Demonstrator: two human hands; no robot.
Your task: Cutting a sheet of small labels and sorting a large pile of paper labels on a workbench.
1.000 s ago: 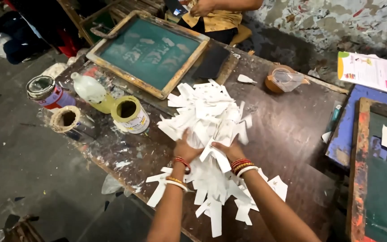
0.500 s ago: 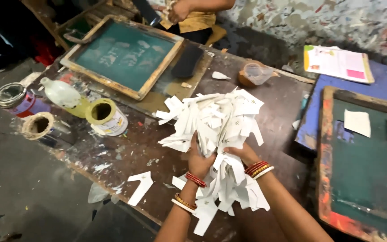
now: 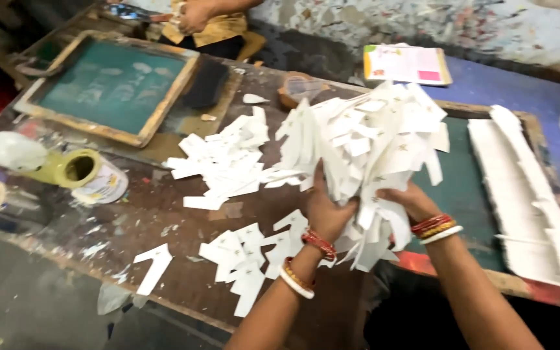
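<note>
A bundle of white cutouts (image 3: pixel 364 149) is gripped between left hand (image 3: pixel 324 210) and right hand (image 3: pixel 411 202), fingers closed around it, above the table (image 3: pixel 163 214).

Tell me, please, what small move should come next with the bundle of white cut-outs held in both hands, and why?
Probably tighten the grip: the left hand and right hand hold the bundle from below, and its cut-outs fan out loosely above the table.
</note>
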